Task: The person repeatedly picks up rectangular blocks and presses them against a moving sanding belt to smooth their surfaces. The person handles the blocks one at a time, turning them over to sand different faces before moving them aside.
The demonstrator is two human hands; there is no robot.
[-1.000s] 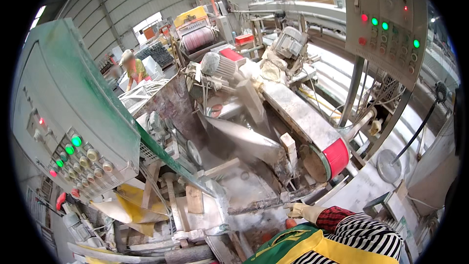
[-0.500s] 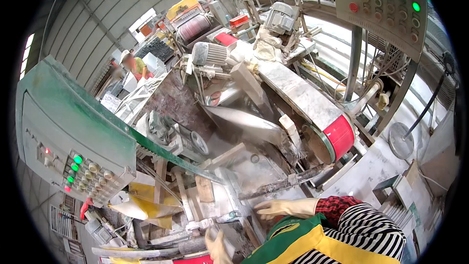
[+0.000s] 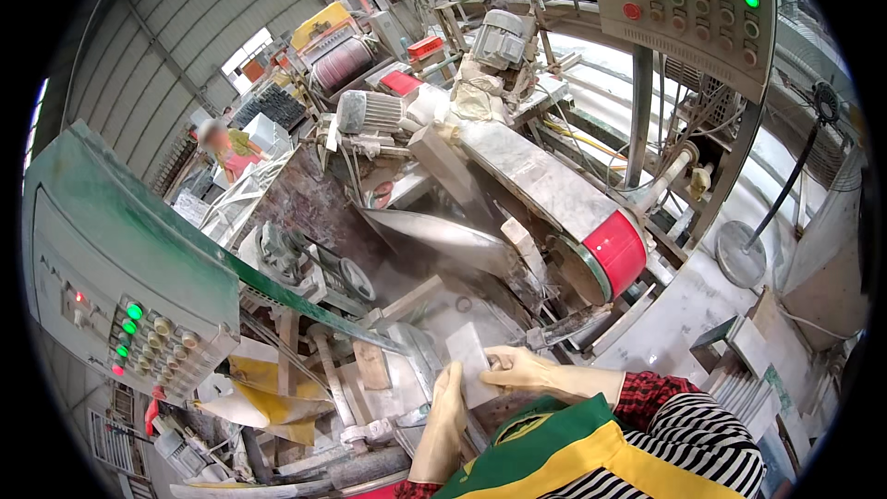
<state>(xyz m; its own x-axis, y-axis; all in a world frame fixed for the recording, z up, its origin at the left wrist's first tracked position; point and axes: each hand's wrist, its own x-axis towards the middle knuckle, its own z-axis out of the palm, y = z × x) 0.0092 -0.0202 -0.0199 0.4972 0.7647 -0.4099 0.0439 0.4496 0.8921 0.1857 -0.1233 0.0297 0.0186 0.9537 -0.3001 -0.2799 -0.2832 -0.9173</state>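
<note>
A flat whitish tile point(image 3: 473, 362) stands tilted between my two hands, close in front of my body. My left hand point(image 3: 444, 414), in a pale rubber glove, is closed on its left edge. My right hand point(image 3: 519, 371), gloved the same way, pinches its right side with thumb and fingers. Just beyond the tile lies the dusty bed of a grinding machine. There a belt with a red end point(image 3: 614, 254) slopes down toward me. A loose wooden block point(image 3: 371, 366) sits left of the tile.
A green-and-grey control cabinet point(image 3: 139, 259) with lit buttons stands at left, and another control panel point(image 3: 688, 9) hangs upper right. Stacked pale tiles point(image 3: 739, 377) lie right of me. A round metal disc on a stand point(image 3: 740, 254) is beyond them. Another person point(image 3: 226, 152) is far left.
My hands have risen and come together, and the tile is now held up between them. The view has shifted slightly, moving the machines left in the picture.
</note>
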